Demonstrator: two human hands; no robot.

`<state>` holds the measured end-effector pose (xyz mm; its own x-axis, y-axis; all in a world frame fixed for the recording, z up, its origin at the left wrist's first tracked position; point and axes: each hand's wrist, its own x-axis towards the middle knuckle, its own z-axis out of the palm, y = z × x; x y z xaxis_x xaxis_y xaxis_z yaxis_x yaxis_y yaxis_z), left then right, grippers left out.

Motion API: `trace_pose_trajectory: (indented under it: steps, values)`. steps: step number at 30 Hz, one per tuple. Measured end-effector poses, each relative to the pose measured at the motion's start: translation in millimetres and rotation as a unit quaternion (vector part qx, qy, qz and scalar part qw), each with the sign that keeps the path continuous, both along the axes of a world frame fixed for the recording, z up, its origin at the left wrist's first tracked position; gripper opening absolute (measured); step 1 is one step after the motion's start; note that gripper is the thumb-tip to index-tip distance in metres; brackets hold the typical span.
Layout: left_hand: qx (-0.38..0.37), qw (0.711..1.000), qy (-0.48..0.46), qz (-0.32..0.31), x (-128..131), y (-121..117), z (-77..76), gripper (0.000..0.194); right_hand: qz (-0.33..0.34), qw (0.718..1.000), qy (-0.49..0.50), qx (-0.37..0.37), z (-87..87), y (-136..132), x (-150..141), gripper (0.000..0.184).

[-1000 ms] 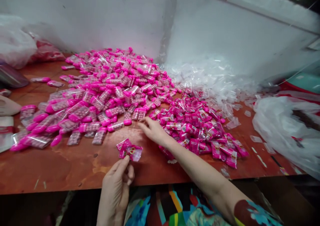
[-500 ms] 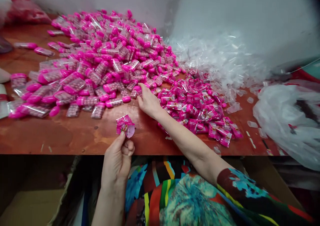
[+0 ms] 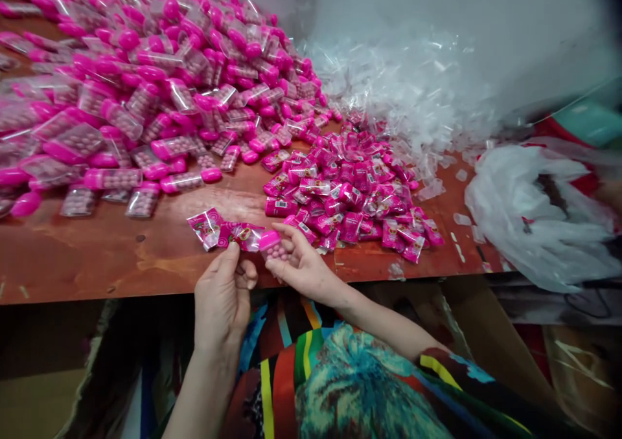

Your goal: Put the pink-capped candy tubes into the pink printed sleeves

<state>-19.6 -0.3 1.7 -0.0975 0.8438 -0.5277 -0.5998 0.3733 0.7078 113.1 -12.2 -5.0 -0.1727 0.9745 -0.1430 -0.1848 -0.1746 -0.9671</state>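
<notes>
Between thumb and fingers, my left hand [image 3: 226, 290] pinches a pink printed plastic sleeve [image 3: 238, 234] just above the table's front edge. My right hand [image 3: 306, 261] grips a small clear candy bottle [image 3: 275, 246] with a pink cap and pink round candies inside. The bottle's capped end meets the right end of the sleeve; whether it has entered cannot be made out. Past my hands on the left rises a large heap of bare candy bottles [image 3: 179, 96]. Right of centre lies a smaller pile of bottles in pink printed sleeves [image 3: 350, 193].
Clear plastic pieces [image 3: 403, 89] are heaped against the wall behind the sleeved pile. A white plastic bag [image 3: 515, 212] sits at the table's right end. Below the brown tabletop [image 3: 97, 258] stand cardboard boxes [image 3: 43, 393].
My right hand has drawn back from the bottle heap with one bottle, bringing it against the sleeve in my left hand. The camera view has shifted right and closer.
</notes>
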Motion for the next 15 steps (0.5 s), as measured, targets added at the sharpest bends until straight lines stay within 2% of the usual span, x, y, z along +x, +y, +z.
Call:
trace_pose_trajectory:
  steps: [6, 10, 13, 15]
  values:
    - [0.020, 0.998, 0.023, -0.056, 10.9, -4.0, 0.3, 0.031, 0.045, 0.998, 0.036, -0.040, -6.7, -7.7, 12.9, 0.064]
    - [0.007, 0.992, 0.001, -0.129, 18.1, -5.6, 1.5, 0.032, 0.081, 0.993, 0.067, -0.047, -12.7, -10.7, 21.5, 0.066]
    - [-0.014, 0.982, -0.008, -0.190, 20.7, -8.2, 0.4, 0.036, 0.126, 0.991, 0.037, -0.028, -10.1, -10.9, 29.7, 0.064]
    - [-0.020, 0.979, -0.001, -0.205, 20.9, -10.3, -1.2, 0.036, 0.161, 0.987, -0.025, -0.004, -4.9, -10.5, 36.0, 0.064]
